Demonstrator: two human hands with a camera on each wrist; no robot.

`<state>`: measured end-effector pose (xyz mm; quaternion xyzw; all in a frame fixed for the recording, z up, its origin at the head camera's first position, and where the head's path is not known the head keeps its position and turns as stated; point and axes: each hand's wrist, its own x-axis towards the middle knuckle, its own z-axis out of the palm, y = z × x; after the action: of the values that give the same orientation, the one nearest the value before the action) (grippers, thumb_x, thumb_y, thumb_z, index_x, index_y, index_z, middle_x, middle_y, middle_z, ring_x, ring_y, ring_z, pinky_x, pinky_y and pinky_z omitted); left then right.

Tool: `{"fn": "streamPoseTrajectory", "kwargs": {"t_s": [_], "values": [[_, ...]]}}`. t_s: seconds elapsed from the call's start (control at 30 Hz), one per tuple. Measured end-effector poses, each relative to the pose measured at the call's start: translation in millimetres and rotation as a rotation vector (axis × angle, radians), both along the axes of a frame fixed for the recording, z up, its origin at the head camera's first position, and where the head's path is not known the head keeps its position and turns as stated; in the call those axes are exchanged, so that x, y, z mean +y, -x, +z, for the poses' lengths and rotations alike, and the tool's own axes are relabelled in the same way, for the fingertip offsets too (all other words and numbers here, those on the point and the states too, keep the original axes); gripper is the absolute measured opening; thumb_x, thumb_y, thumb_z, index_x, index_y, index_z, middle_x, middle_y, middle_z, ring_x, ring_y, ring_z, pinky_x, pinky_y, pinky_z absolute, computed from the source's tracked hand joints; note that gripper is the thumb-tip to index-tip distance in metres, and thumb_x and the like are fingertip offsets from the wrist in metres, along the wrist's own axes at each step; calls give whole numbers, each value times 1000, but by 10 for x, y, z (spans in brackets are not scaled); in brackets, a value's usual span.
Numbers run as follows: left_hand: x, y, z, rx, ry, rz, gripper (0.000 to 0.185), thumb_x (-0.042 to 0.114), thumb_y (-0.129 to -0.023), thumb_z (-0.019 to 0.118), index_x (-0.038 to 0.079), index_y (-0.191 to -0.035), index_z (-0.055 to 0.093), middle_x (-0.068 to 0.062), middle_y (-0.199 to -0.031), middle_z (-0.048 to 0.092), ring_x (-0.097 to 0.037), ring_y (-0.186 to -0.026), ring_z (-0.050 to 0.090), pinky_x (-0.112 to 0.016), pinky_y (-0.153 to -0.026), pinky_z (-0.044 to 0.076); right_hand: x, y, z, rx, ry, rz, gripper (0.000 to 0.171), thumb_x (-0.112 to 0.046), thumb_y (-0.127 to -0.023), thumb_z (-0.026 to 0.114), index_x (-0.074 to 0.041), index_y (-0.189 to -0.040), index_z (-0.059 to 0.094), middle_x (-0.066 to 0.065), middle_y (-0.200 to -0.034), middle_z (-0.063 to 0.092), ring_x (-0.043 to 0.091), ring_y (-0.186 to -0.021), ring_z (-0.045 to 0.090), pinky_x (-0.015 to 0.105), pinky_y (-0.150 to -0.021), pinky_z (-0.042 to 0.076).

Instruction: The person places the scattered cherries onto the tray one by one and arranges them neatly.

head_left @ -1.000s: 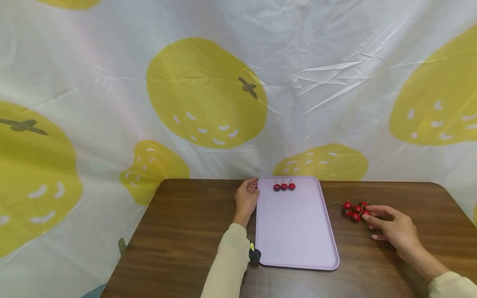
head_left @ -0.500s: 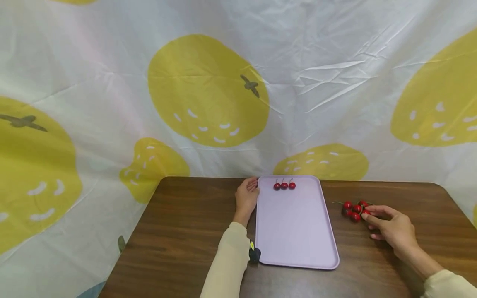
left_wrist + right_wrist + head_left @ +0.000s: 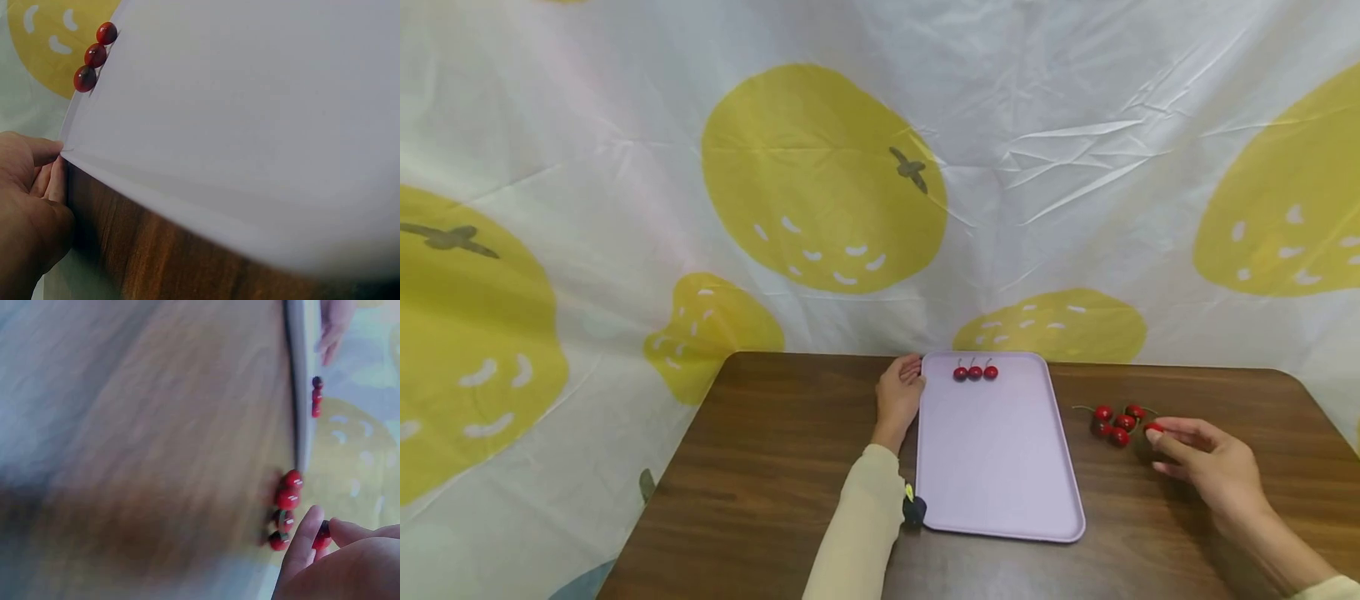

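My right hand (image 3: 1217, 467) pinches one red cherry (image 3: 1153, 427) between thumb and fingertips, just right of a loose cluster of several cherries (image 3: 1124, 422) on the table. In the right wrist view the pinched cherry (image 3: 322, 537) shows beside that cluster. Three cherries (image 3: 975, 373) with stems up lie in a row near the far edge of a pale lilac tray (image 3: 1000, 467). My left hand (image 3: 898, 404) holds the tray at its far left corner; the left wrist view has the fingertips right at the rim, the other fingers curled below it.
A brown wood-grain table (image 3: 790, 450) carries everything. Behind it hangs a white cloth (image 3: 1060, 233) printed with big yellow fruit. A small dark object with a yellow tip (image 3: 913, 508) is by the left sleeve, next to the tray's near left side.
My right hand has drawn one cherry rightward, away from the cluster, and now holds it apart. The left hand and tray stay put; the head view has shifted slightly.
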<state>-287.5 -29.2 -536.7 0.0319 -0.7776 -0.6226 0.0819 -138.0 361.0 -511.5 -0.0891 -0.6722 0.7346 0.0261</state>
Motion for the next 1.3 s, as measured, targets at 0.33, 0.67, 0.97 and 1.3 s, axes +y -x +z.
{"fn": "streamPoseTrajectory", "kwargs": {"t_s": [0.33, 0.67, 0.97, 1.3], "values": [[6, -11, 25, 11, -16, 0, 38, -9, -95, 63, -7, -133, 67, -25, -129, 73, -35, -124, 71, -41, -113, 58, -549, 163, 134, 149, -225, 84, 23, -7, -96, 77, -1, -117, 72, -14, -94, 78, 5, -81, 76, 24, -69, 66], [-3, -32, 17, -6, -7, -2, 37, -7, -97, 63, -5, -134, 66, -22, -131, 73, -33, -125, 71, -39, -113, 57, -1371, 595, 119, 271, -579, 294, 21, -12, -93, 81, -4, -112, 75, 11, -103, 79, 4, -85, 70, 19, -74, 61], [2, 8, 3, 10, 0, 8, 36, -7, -96, 64, -5, -132, 67, -22, -129, 74, -33, -123, 72, -39, -112, 58, -1743, 936, 121, 320, -680, 380, 18, -7, -89, 82, -3, -106, 76, 10, -94, 79, 10, -83, 70, 18, -71, 57], [5, 20, -14, 8, 12, 6, 36, -7, -96, 65, -4, -132, 68, -21, -129, 74, -32, -123, 72, -38, -111, 59, -1922, 1185, 19, 289, -808, 429, 13, -4, -86, 80, -5, -99, 77, 8, -88, 77, 13, -81, 69, 21, -70, 54]]}}
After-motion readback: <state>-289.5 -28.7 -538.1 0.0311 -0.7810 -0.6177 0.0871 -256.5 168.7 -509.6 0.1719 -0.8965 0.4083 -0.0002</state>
